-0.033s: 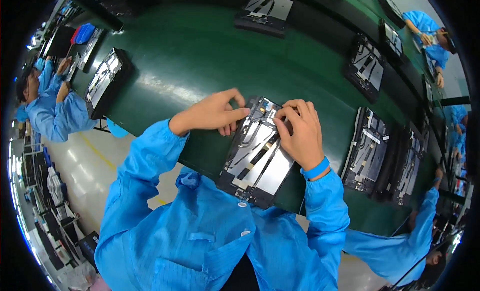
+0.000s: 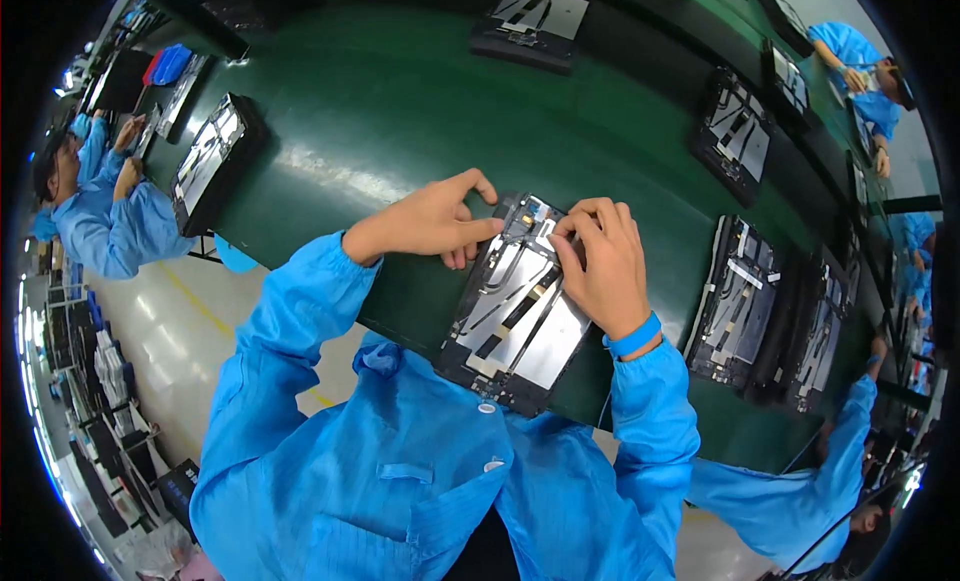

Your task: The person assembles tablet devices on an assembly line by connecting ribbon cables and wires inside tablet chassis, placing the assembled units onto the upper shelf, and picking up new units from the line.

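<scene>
An opened tablet (image 2: 545, 326), with silver plates, black strips and ribbon cables showing, lies slantwise before me at the table's near edge. My left hand (image 2: 430, 221) is by its upper left edge, the thumb tip at the edge. The index finger of that hand is raised and bent, apart from the thumb, and nothing shows in it. Over the tablet's upper right corner rests my right hand (image 2: 603, 261), a blue wrist band (image 2: 633, 336) below it. Its fingers are bent, thumb and index close together over the board area; whatever lies between them is hidden.
The green table (image 2: 330, 111) carries more opened tablets: one far left (image 2: 210, 161), one at the back (image 2: 535, 21), and several on the right (image 2: 735, 301). A blue-sleeved co-worker (image 2: 110, 206) is at the left, another (image 2: 860, 71) far right, and a sleeve (image 2: 790, 511) shows lower right.
My left index finger has lifted slightly, and the left hand has shifted a little to the right. My right hand and the tablet look almost the same.
</scene>
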A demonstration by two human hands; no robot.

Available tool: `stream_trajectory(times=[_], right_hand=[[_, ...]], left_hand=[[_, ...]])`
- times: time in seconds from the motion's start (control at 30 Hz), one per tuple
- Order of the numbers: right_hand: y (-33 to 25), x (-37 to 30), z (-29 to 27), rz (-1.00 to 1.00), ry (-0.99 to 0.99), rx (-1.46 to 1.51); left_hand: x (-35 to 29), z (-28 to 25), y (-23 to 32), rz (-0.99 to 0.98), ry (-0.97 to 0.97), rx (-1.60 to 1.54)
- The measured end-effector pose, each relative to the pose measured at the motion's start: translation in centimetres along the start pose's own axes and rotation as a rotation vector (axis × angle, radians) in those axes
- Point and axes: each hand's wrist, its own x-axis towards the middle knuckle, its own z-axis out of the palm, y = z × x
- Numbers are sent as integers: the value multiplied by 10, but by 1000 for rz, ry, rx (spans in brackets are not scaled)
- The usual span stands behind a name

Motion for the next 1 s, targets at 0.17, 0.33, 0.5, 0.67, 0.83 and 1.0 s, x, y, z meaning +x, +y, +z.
stream_trajectory(times=[0.17,0.33,0.5,0.67,0.83,1.0], right_hand=[[0,1,10,-18,-14,-113],[0,-4,14,-43,28,-179],[0,-2,15,-56,70,-196],[3,-3,20,-12,104,-137],[2,-1,19,1,98,-129],[3,-2,20,-2,92,-157]], left_hand=[[15,-6,3,9,-107,40],[20,-8,11,-55,-175,25],[22,-10,12,-75,-206,-31],[26,-13,10,-96,-251,-81],[25,-13,13,-110,-240,-65],[25,-13,16,-113,-238,-58]])
